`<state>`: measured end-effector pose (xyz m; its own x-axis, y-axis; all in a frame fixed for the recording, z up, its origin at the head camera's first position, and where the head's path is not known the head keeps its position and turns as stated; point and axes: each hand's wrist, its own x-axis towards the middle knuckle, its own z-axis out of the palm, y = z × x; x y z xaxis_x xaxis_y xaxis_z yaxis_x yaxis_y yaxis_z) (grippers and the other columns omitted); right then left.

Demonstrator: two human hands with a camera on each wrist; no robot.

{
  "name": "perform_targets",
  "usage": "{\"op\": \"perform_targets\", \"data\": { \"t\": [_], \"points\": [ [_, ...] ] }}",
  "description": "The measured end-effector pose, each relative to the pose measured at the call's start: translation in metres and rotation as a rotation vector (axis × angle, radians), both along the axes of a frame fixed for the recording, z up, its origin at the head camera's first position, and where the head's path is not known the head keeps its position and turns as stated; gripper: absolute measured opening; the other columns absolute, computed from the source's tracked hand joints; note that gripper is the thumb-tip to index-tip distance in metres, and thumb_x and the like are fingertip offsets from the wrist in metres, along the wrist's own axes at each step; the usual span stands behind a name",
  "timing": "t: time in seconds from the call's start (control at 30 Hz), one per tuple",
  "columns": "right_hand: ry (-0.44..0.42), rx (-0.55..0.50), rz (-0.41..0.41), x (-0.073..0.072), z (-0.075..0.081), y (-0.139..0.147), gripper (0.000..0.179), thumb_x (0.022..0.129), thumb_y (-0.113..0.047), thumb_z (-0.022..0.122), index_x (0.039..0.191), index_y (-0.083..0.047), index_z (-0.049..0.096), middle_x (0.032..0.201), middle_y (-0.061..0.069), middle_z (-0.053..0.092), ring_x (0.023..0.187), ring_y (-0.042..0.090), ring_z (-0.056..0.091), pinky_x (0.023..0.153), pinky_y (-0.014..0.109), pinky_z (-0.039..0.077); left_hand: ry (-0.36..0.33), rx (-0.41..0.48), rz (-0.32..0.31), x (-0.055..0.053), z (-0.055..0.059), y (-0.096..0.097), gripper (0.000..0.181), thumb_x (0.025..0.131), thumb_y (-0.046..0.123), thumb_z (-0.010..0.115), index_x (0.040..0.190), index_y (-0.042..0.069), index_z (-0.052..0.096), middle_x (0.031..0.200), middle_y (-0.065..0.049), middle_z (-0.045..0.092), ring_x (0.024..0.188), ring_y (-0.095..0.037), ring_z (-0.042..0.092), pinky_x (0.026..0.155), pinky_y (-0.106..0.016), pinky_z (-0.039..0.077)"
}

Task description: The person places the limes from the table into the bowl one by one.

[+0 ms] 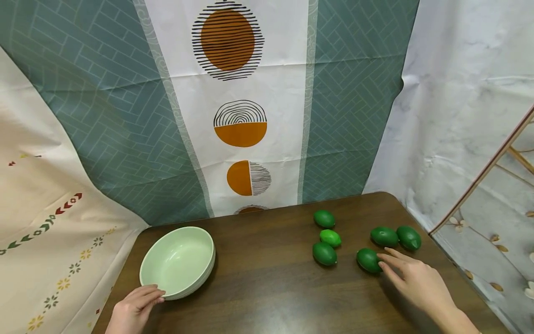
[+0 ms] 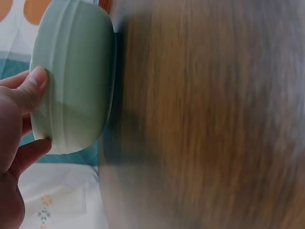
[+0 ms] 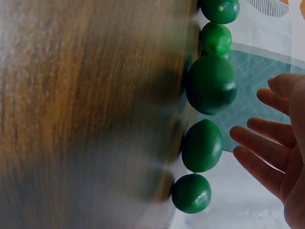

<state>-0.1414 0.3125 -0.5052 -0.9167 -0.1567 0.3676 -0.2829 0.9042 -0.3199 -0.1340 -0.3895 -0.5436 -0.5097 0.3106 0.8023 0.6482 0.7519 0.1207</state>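
Note:
My left hand [image 1: 135, 307] grips the near rim of a pale green bowl [image 1: 177, 260]. In the left wrist view the thumb presses on the bowl's outer wall [image 2: 78, 86], and some fingers are hidden behind it. My right hand [image 1: 417, 278] hovers over the right side of the table, its fingers spread and holding nothing. Its fingertips overlap the edge of a dark green lime [image 1: 368, 260] in the head view. The right wrist view shows a gap between the fingers [image 3: 264, 148] and the nearest dark green lime [image 3: 212, 86].
Two dark limes, one [image 1: 384, 236] beside the other [image 1: 409, 238], lie beyond my right hand. Left of them, a bright green lime [image 1: 330, 238] sits between two dark ones, a far one [image 1: 324, 219] and a near one [image 1: 324, 253]. Patterned cloth [image 1: 275, 93] hangs behind the brown table [image 1: 258, 278].

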Motion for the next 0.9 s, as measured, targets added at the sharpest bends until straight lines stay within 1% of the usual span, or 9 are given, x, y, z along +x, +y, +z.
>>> {"op": "perform_targets", "data": {
  "t": [0.1, 0.2, 0.33, 0.4, 0.47, 0.57, 0.73, 0.9],
  "points": [
    [-0.003, 0.002, -0.001, 0.000, 0.001, -0.001, 0.028, 0.100, -0.030, 0.079, 0.125, -0.018, 0.080, 0.134, 0.015, 0.072, 0.065, 0.010, 0.071, 0.044, 0.023, 0.038, 0.007, -0.001, -0.037, -0.001, -0.003, 0.007, 0.053, 0.105, 0.053, 0.058, 0.084, 0.012, 0.082, 0.088, -0.002, 0.076, 0.095, -0.004, 0.069, 0.098, -0.002, 0.047],
    [-0.010, 0.003, 0.003, 0.000, 0.002, -0.002, 0.028, 0.101, -0.031, 0.078, 0.126, -0.018, 0.080, 0.135, 0.015, 0.072, 0.064, 0.008, 0.070, 0.044, 0.023, 0.038, 0.006, 0.007, -0.081, -0.001, -0.004, 0.015, 0.050, 0.106, 0.051, 0.059, 0.085, 0.012, 0.082, 0.089, -0.003, 0.076, 0.097, -0.005, 0.069, 0.097, -0.003, 0.049],
    [-0.008, 0.003, 0.004, 0.000, 0.002, -0.003, 0.029, 0.101, -0.031, 0.078, 0.126, -0.018, 0.080, 0.135, 0.015, 0.072, 0.064, 0.008, 0.070, 0.044, 0.023, 0.039, -0.028, 0.001, -0.121, 0.001, 0.002, 0.030, 0.048, 0.108, 0.048, 0.058, 0.088, 0.013, 0.083, 0.090, -0.002, 0.077, 0.096, -0.009, 0.070, 0.098, -0.005, 0.050],
    [-0.004, 0.007, 0.001, 0.000, 0.002, -0.003, 0.029, 0.101, -0.032, 0.078, 0.126, -0.018, 0.080, 0.135, 0.014, 0.072, 0.066, 0.011, 0.072, 0.045, 0.024, 0.040, -0.038, -0.005, -0.146, 0.001, 0.005, 0.038, 0.047, 0.109, 0.046, 0.058, 0.089, 0.013, 0.083, 0.091, -0.001, 0.077, 0.095, -0.012, 0.071, 0.100, -0.006, 0.050],
    [0.001, 0.006, 0.001, 0.000, 0.003, -0.003, 0.029, 0.100, -0.031, 0.078, 0.126, -0.018, 0.080, 0.135, 0.015, 0.072, 0.067, 0.013, 0.073, 0.045, 0.024, 0.041, -0.034, -0.012, -0.174, 0.001, 0.007, 0.045, 0.046, 0.110, 0.044, 0.058, 0.089, 0.012, 0.083, 0.091, -0.001, 0.077, 0.092, -0.016, 0.071, 0.102, -0.008, 0.050],
    [0.004, 0.006, 0.003, 0.000, 0.003, -0.003, 0.029, 0.100, -0.030, 0.079, 0.126, -0.018, 0.080, 0.134, 0.015, 0.072, 0.063, 0.009, 0.069, 0.045, 0.024, 0.040, -0.017, -0.019, -0.226, -0.001, 0.006, 0.054, 0.043, 0.110, 0.041, 0.059, 0.089, 0.010, 0.083, 0.091, -0.002, 0.077, 0.090, -0.020, 0.072, 0.106, -0.010, 0.049],
    [0.004, 0.011, 0.000, 0.000, 0.001, -0.003, 0.029, 0.100, -0.030, 0.079, 0.126, -0.017, 0.080, 0.134, 0.016, 0.072, 0.060, 0.004, 0.064, 0.044, 0.023, 0.038, -0.032, -0.022, -0.259, -0.002, 0.006, 0.068, 0.043, 0.111, 0.040, 0.059, 0.090, 0.010, 0.083, 0.092, -0.003, 0.077, 0.089, -0.025, 0.073, 0.108, -0.011, 0.048],
    [-0.004, 0.012, -0.002, 0.000, 0.002, -0.003, 0.030, 0.100, -0.029, 0.079, 0.127, -0.017, 0.080, 0.135, 0.017, 0.071, 0.055, 0.000, 0.059, 0.043, 0.022, 0.037, -0.025, -0.004, -0.288, -0.005, 0.003, 0.081, 0.040, 0.110, 0.038, 0.061, 0.091, 0.011, 0.083, 0.093, -0.004, 0.077, 0.090, -0.027, 0.073, 0.111, -0.014, 0.047]
  ]
}}
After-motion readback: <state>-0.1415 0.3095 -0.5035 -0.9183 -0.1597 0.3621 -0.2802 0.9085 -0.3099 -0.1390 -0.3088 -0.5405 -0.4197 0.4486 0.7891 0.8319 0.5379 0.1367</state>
